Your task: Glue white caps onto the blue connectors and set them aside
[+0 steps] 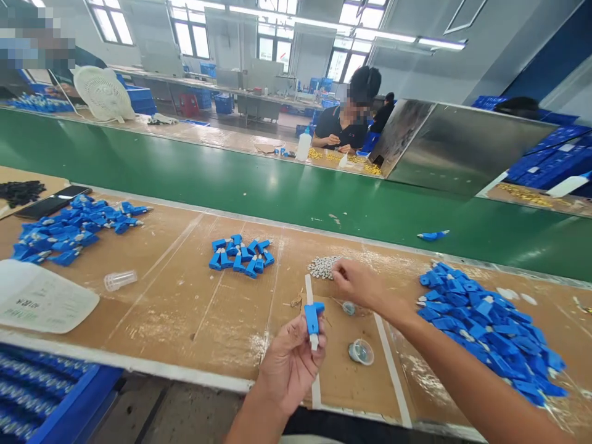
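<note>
My left hand (290, 370) grips a blue plastic part with a white end (312, 319) between thumb and fingers, held up over the near part of the table. The white end points down toward my palm. Out to the right, my right hand (358, 282) reaches to a heap of small grey pieces (320, 267). Its fingers are pinched together at the heap's right edge, and whatever they hold is hidden. Below that hand lie a small clear dish (348, 308) and a round clear cup (361, 352) with bluish contents.
Blue parts lie in a large heap (485, 330) at right, a small cluster (241, 254) mid-table and another heap (76, 225) at left. A clear tube (121, 280) and white scoop (46, 299) sit left. Beyond the green conveyor (268, 182), a person (345, 126) works.
</note>
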`<state>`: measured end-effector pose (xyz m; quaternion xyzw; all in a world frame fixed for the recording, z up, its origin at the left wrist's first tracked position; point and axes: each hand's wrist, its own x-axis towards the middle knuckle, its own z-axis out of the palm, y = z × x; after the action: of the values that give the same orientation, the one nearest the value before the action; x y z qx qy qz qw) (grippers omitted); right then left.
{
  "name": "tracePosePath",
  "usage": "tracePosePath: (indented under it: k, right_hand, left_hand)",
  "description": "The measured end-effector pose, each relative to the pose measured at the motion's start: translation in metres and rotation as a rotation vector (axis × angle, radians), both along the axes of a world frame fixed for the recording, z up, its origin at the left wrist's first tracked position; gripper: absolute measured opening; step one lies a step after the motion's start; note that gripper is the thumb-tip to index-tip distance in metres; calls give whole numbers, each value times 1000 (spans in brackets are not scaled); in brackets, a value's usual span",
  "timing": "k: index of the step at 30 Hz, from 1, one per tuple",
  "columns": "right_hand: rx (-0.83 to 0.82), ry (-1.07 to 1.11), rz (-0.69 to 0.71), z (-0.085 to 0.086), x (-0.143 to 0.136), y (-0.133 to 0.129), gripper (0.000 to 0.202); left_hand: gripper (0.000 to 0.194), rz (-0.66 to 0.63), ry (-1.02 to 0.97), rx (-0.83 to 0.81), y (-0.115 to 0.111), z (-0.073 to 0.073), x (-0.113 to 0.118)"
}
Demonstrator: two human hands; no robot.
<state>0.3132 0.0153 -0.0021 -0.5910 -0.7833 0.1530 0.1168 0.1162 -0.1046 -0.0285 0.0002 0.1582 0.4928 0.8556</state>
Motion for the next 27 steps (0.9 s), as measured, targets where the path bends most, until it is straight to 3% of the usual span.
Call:
tracePosePath:
  k: [3, 5, 7, 9, 13, 27]
  right_hand:
    - [-135, 317, 19, 26, 6, -30, 22]
    - [-293, 739, 6, 42, 4, -57, 25]
    - [-429, 1074, -34, 52, -1, -82, 25]
    - [-501, 1243, -76, 57, -6, -100, 25]
    - [-556, 1399, -134, 60, -10, -111, 27]
    - [-567, 1536, -224, 56, -3, -108, 23]
  left_hand:
    - [42, 53, 77, 54, 6, 14, 2]
    - [41, 92, 134, 88, 9, 21, 7]
    - [34, 122, 183, 125, 11, 26, 13]
    - [28, 132, 214, 165, 11, 30, 20]
    - [30, 127, 262, 215, 8, 36, 30]
    - [27, 84, 312, 231, 10, 47, 40]
